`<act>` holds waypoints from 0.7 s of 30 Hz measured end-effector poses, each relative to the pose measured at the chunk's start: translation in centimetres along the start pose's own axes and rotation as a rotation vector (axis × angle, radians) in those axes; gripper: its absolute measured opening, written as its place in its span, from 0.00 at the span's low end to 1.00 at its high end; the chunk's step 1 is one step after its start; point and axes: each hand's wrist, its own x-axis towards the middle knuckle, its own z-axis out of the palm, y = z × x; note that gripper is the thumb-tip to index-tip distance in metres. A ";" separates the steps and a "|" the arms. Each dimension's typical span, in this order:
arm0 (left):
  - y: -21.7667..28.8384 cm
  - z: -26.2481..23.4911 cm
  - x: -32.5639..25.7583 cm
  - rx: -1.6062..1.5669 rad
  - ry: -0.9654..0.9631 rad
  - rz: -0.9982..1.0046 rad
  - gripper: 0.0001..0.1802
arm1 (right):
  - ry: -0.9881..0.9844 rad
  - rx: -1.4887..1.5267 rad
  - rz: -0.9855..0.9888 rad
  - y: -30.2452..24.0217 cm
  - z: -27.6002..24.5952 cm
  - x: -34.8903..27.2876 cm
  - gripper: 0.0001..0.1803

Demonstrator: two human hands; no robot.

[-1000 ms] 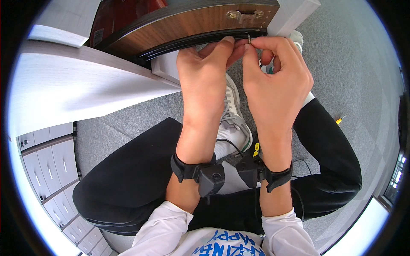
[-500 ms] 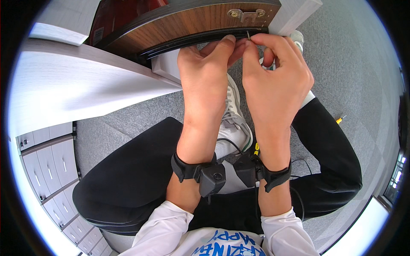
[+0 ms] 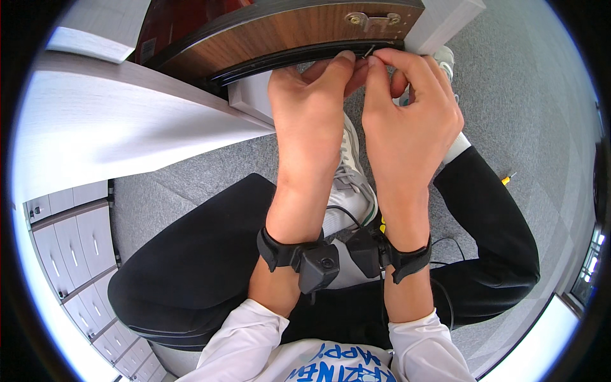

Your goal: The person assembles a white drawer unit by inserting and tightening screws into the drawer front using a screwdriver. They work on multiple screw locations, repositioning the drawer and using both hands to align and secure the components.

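Between the thumb and index finger of my right hand (image 3: 410, 105) is a small thin screw (image 3: 370, 51), its tip tilted up against a black metal rail (image 3: 280, 65). The rail runs along the edge of a wood-grain drawer panel (image 3: 267, 41). My left hand (image 3: 309, 111) is closed at the rail's lower edge, thumb on the near side, the other fingers partly hidden underneath. Both hands almost touch at the fingertips. A metal bracket (image 3: 373, 23) with two screws sits on the panel just above them.
Pale wooden cabinet boards (image 3: 146, 121) stand at the left, with a light board (image 3: 445, 25) at the upper right. A yellow-handled screwdriver (image 3: 507, 179) lies on the grey carpet. My crossed legs and a white shoe (image 3: 356, 169) are below; black devices (image 3: 319, 266) are strapped to my wrists.
The screw has tipped from nearly upright to leaning right. My left hand and the panel appear shifted slightly to the right; my right hand keeps its pinch.
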 end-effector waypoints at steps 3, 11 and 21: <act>0.0 0.0 0.0 -0.005 -0.007 0.004 0.09 | 0.012 0.005 -0.022 0.1 0.1 0.0 0.04; -0.2 -0.1 0.0 -0.019 -0.007 0.018 0.09 | -0.044 0.010 0.026 -0.5 -0.3 0.1 0.05; 0.0 -0.1 0.0 0.004 -0.016 -0.001 0.10 | -0.002 0.006 0.031 -0.5 0.2 -0.2 0.05</act>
